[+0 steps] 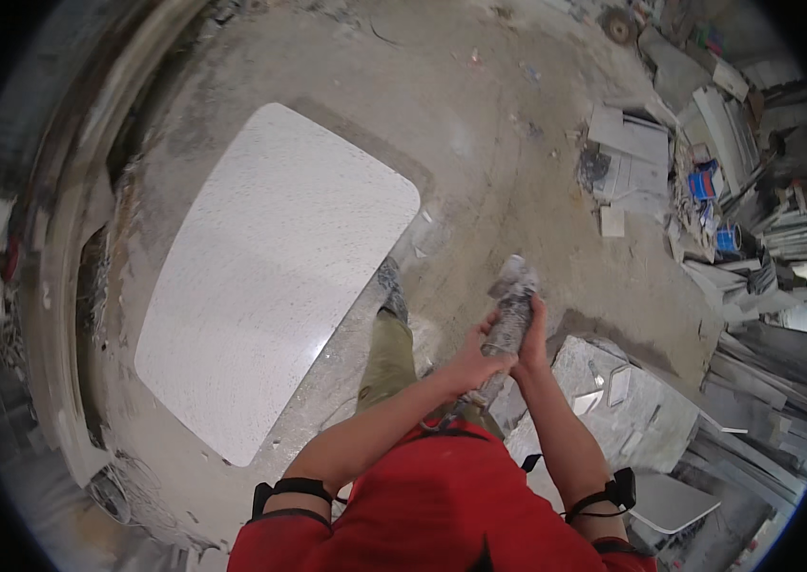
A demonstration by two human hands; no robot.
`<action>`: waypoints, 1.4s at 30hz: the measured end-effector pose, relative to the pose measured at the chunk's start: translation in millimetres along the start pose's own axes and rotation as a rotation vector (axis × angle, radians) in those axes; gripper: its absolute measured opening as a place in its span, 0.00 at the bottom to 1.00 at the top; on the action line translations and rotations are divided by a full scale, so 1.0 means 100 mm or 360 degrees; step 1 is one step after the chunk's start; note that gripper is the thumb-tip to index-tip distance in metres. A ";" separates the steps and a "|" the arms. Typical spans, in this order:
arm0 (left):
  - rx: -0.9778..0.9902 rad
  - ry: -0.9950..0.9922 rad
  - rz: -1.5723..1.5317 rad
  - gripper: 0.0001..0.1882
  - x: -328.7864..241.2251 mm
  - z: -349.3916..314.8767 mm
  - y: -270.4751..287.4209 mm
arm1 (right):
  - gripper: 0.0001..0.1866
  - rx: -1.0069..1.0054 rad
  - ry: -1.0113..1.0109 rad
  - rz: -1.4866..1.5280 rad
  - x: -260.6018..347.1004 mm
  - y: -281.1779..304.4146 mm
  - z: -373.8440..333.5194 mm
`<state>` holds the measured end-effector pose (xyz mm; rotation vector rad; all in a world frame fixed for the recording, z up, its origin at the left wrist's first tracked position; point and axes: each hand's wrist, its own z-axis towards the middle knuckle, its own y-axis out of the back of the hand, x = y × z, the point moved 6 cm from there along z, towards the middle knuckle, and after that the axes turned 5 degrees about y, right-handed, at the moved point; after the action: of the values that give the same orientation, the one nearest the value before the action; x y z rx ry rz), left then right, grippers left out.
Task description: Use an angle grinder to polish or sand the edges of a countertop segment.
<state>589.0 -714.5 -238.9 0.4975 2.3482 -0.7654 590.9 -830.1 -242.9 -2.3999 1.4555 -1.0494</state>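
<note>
I hold a dust-caked angle grinder (510, 329) in front of my waist, its head pointing away from me. My left hand (482, 364) is closed round the rear and middle of its body. My right hand (533, 341) grips the body from the right side. A dark cord seems to run from the tool's near end toward my waist. To the left lies a large white speckled slab (270, 276) with rounded corners, apart from the grinder. My left shoe (391, 288) is beside the slab's right edge.
A grey slab table (647, 410) with small offcuts stands close on my right. Stacked boards (632, 157), a blue bucket (728, 238) and piled strips (766, 372) line the right side. Long beams (65, 229) run along the left. The floor is dusty concrete.
</note>
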 end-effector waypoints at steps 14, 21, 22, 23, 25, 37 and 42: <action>-0.0565 0.0882 -0.0187 0.47 0.69 2.60 1.67 | 0.30 -0.0207 -0.0956 0.0292 -1.38 0.66 3.24; -0.0814 0.0937 -0.0241 0.42 1.14 3.29 2.09 | 0.26 -0.0283 -0.1036 0.0268 -1.65 0.86 4.07; -0.0827 0.0955 -0.0243 0.42 1.19 3.35 2.08 | 0.25 -0.0292 -0.1062 0.0199 -1.66 0.90 4.15; -0.0833 0.0909 -0.0272 0.42 1.19 3.41 2.07 | 0.24 -0.0314 -0.1016 0.0148 -1.69 0.98 4.23; -0.0862 0.0863 -0.0296 0.41 1.18 3.49 2.12 | 0.24 -0.0268 -0.1027 0.0125 -1.68 0.97 4.35; -0.0943 0.0592 -0.0382 0.44 1.05 3.86 2.15 | 0.27 -0.0106 -0.1077 -0.0189 -1.40 0.79 4.80; -0.0927 0.0675 -0.0392 0.48 1.11 3.75 2.17 | 0.28 -0.0129 -0.1098 -0.0295 -1.46 0.76 4.72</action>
<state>780.4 -767.1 -639.9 0.1194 2.9000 -0.0417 791.3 -854.6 -700.4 -2.5952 1.0540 -0.1275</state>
